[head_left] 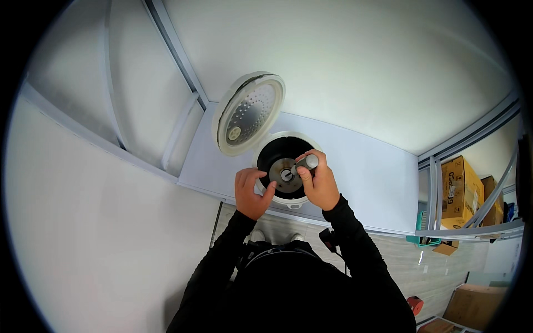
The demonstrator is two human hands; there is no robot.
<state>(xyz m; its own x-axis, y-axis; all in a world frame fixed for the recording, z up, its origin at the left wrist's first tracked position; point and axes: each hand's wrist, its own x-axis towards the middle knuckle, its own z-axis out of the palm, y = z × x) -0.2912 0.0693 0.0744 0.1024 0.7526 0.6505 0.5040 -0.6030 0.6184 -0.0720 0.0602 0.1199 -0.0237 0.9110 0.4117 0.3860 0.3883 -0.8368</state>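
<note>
A white rice cooker (294, 136) stands with its lid (254, 111) raised toward the back left. Its dark inside shows a round metal heating plate (281, 183) with brownish stains and a small sensor disc (286, 175) in the middle. My right hand (321, 182) grips a screwdriver (307, 162) by its grey handle, over the cooker's opening. The shaft slants down toward the disc; whether its tip touches cannot be made out. At the cooker's left rim, my left hand (254, 194) is open, with thumb and fingers apart over the opening.
The cooker rests on a pale table (369, 175) against white wall panels with metal frames. To the right, beyond a frame, are a yellow cardboard box (462, 191) and a teal basket (426, 236). Lower right, a brown carton (473, 306) and a red round object (415, 305) lie on the floor.
</note>
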